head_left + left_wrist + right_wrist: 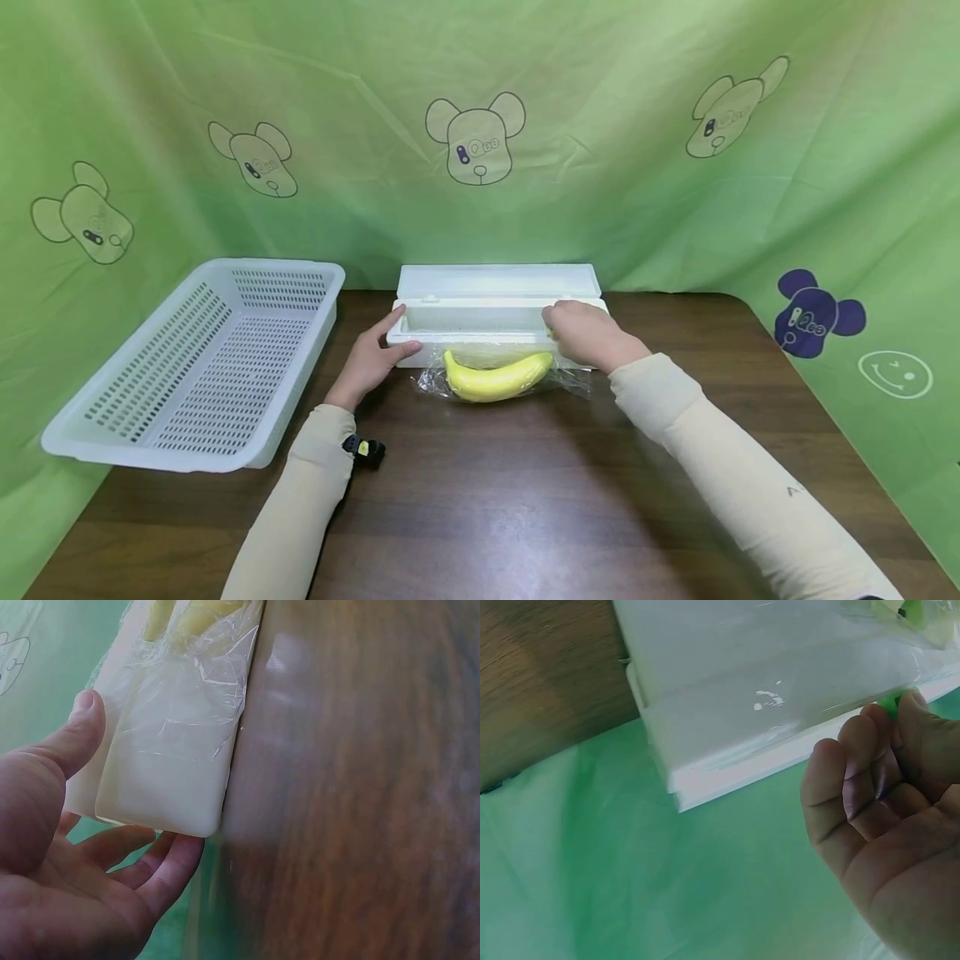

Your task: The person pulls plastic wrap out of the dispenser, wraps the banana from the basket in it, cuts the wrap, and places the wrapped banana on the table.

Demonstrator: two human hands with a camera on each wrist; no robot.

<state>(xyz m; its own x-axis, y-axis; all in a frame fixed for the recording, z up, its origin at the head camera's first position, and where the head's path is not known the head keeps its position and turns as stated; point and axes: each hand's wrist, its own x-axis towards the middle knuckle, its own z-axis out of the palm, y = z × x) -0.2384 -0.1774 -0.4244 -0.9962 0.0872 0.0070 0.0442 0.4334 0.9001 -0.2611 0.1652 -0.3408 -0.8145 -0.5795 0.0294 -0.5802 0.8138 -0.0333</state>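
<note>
A long white cling film dispenser box (480, 337) stands at the table's back edge, its lid (498, 282) raised behind it. Clear film (180, 697) hangs over the box's front, and a yellow banana (498, 379) lies against it in front, wrapped in film. My left hand (366, 358) holds the box's left end, thumb at the front and fingers round the end. At the right part of the front rim, my right hand (588, 333) pinches a small green slide cutter (891, 702) between thumb and forefinger. The head view mostly hides that cutter behind the hand.
A white plastic basket (300, 367) with slotted walls stands on the left of the brown wooden table (510, 508). Green cloth (600, 217) with printed bear heads hangs behind the table and along its sides.
</note>
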